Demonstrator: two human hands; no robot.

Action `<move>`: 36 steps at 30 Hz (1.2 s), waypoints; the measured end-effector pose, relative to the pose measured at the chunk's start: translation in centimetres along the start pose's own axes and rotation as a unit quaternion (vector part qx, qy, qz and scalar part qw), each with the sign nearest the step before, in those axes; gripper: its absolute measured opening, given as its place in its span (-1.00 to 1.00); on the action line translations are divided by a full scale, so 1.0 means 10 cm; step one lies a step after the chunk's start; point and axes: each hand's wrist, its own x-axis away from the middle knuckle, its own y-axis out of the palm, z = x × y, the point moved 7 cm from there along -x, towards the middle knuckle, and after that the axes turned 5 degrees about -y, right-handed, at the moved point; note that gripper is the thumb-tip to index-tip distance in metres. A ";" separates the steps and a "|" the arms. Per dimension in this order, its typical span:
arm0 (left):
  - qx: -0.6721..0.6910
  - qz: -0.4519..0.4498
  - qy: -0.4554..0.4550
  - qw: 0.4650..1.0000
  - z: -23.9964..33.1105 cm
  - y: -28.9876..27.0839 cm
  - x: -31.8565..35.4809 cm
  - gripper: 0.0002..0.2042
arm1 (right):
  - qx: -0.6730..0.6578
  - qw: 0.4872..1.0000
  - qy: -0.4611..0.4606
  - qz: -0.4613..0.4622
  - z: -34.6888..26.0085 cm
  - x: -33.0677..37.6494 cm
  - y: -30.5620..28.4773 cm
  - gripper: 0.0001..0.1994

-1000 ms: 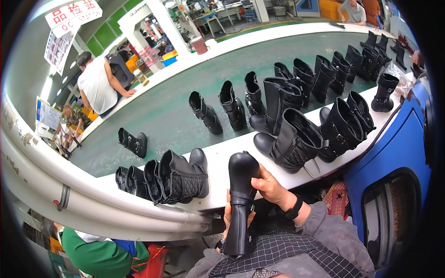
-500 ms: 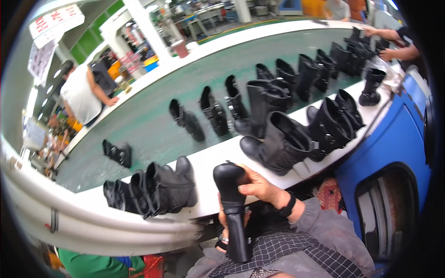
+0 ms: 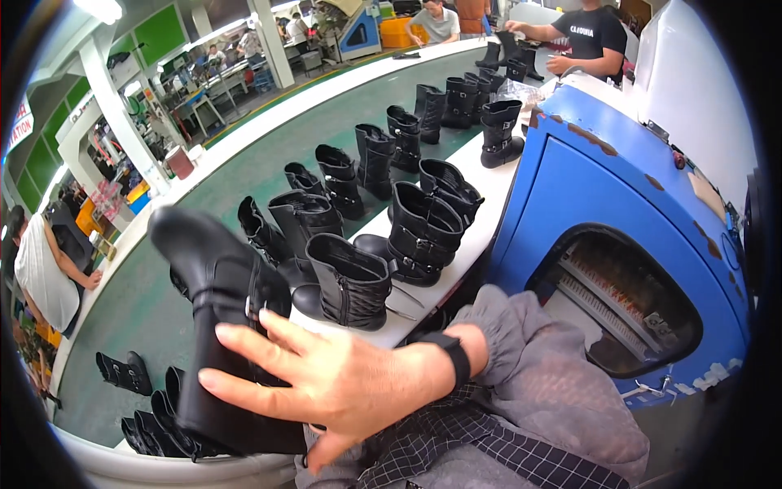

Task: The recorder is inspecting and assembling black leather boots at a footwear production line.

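Note:
A black buckled boot [image 3: 236,326] is held up close in front of me, its rounded toe to the upper left and its shaft slanting down toward me. My right hand [image 3: 305,371] lies over the side of the shaft with its fingers stretched and spread, not wrapped round it. The boot and right hand hide my left hand; only a bit of grey sleeve [image 3: 326,460] shows below, so its grip cannot be seen. Just beyond the boot, a quilted black boot [image 3: 350,281] with a side zip stands on the white ledge.
Several black boots, such as one buckled boot [image 3: 428,232], line the ledge and green conveyor belt [image 3: 220,179]. A blue machine [image 3: 603,187] with a dark window stands at right. One person [image 3: 590,41] handles boots at the far end; another [image 3: 53,273] stands across the belt.
The boot has come up and left, nearer to me, and turned so its buckled side shows. My right hand has moved from gripping near the toe to spread fingers on the shaft. The view swung right.

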 end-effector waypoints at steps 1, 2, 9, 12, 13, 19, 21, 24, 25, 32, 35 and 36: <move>0.007 -0.002 0.010 1.000 0.05 0.10 -0.06 -0.23 | 0.066 0.997 -0.029 0.033 -0.05 -0.05 -0.12 0.37; 0.013 -0.004 0.018 1.000 0.10 0.22 -0.11 -0.25 | 0.101 0.994 -0.021 0.027 -0.04 -0.10 -0.17 0.36; 0.018 -0.043 0.072 0.996 0.35 0.81 -0.02 -0.31 | 0.305 0.945 0.018 0.117 0.60 -0.60 -0.67 -0.49; 0.031 -0.098 0.153 0.983 0.42 0.61 0.13 -0.37 | 0.145 0.953 0.206 0.170 1.55 -0.82 -1.72 -0.74; -0.013 -0.083 0.162 0.983 0.37 0.48 0.12 -0.38 | -0.009 0.941 0.253 0.226 1.84 -0.77 -2.06 -0.82; -0.103 -0.010 -0.020 0.994 -0.34 -0.35 0.18 -0.45 | -0.148 0.904 0.267 0.299 2.35 -0.20 -3.43 -0.86; -0.162 -0.065 -0.087 0.981 -0.61 -0.43 0.33 -0.45 | -0.153 0.895 0.339 0.246 2.51 0.06 -3.34 -0.85; -0.251 -0.098 -0.108 0.957 -0.97 -0.47 0.54 -0.44 | 0.287 0.818 0.421 0.267 2.68 0.52 -3.49 -0.53; -0.284 -0.100 -0.138 0.943 -1.12 -0.49 0.60 -0.46 | 0.320 0.791 0.453 0.257 2.82 0.76 -3.38 -0.54; -0.334 -0.127 -0.150 0.922 -1.39 -0.56 0.73 -0.70 | 0.542 0.497 0.653 -0.181 3.44 2.56 -2.63 -0.66; -0.338 -0.136 -0.135 0.921 -1.35 -0.52 0.73 -0.76 | 0.491 0.508 0.694 0.139 3.23 2.37 -2.91 -0.48; -0.345 -0.140 -0.134 0.919 -1.34 -0.51 0.73 -0.76 | 0.516 0.532 0.654 0.153 3.16 2.06 -2.94 -0.40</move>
